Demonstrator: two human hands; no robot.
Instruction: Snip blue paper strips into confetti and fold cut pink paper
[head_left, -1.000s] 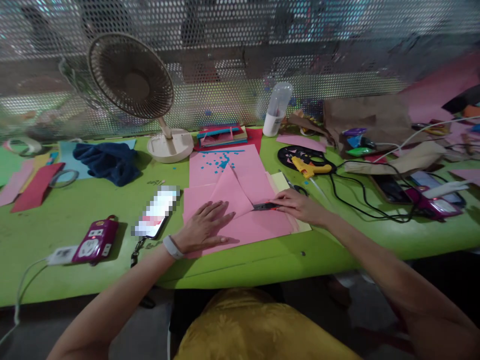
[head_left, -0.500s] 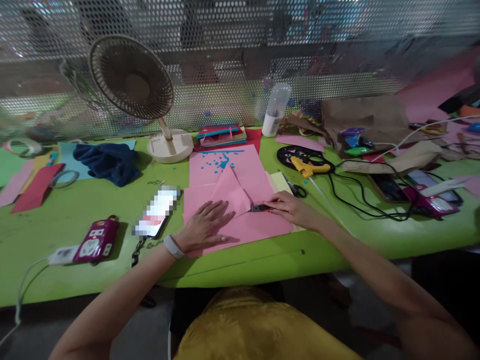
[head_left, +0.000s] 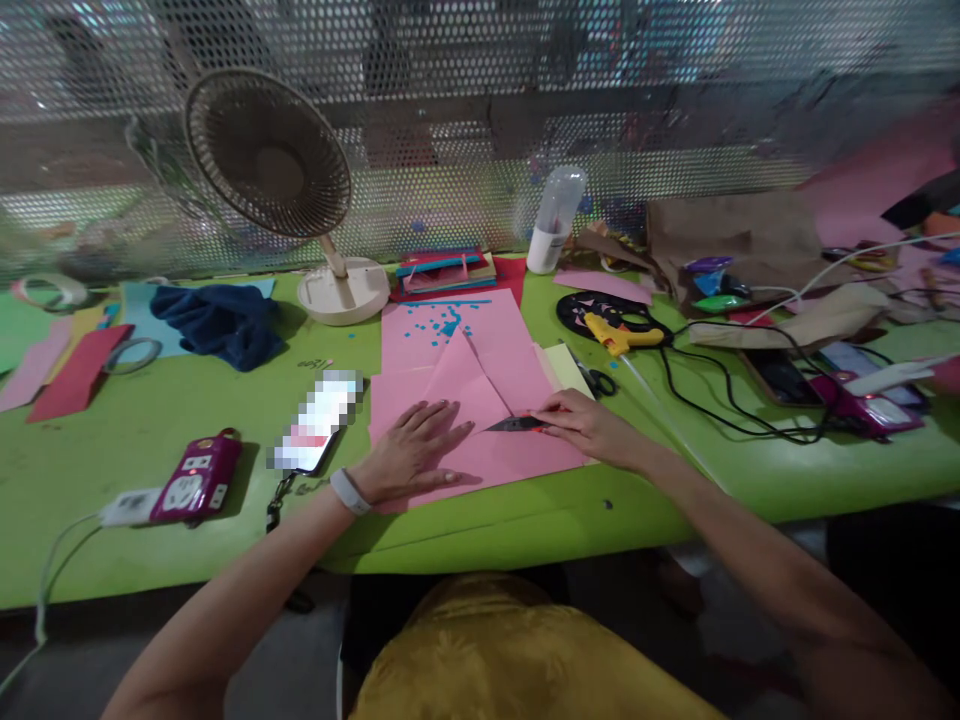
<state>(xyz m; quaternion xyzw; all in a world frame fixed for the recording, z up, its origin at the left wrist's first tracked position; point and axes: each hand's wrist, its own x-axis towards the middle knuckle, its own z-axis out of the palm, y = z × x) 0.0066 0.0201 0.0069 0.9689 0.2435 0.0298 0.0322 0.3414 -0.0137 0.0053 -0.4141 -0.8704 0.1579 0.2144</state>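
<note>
My left hand [head_left: 416, 445] lies flat with its fingers spread, pressing on a pink paper sheet [head_left: 525, 460]. A peaked, triangular pink flap [head_left: 465, 375] rises beyond its fingertips. In my right hand [head_left: 581, 425] is a utility knife [head_left: 517, 424], dark with orange-red parts, gripped between thumb and fingers. Its pointed tip faces left, over the paper near the flap's lower right edge. I cannot tell how deep the tip sits. Small blue paper bits [head_left: 448, 322] are scattered on the pink paper behind the flap.
Left of the paper are a phone [head_left: 315, 425], a purple power strip [head_left: 196, 478] and a fan [head_left: 341, 290]. To the right lie black scissors [head_left: 602, 382], a yellow glue gun [head_left: 621, 337] and tangled black cables [head_left: 697, 400]. A clear-topped bottle [head_left: 551, 225] stands behind.
My right hand and the knife have shifted slightly right and down, and the knife has turned, showing a longer, narrower dark point. My left hand stays flat on the paper.
</note>
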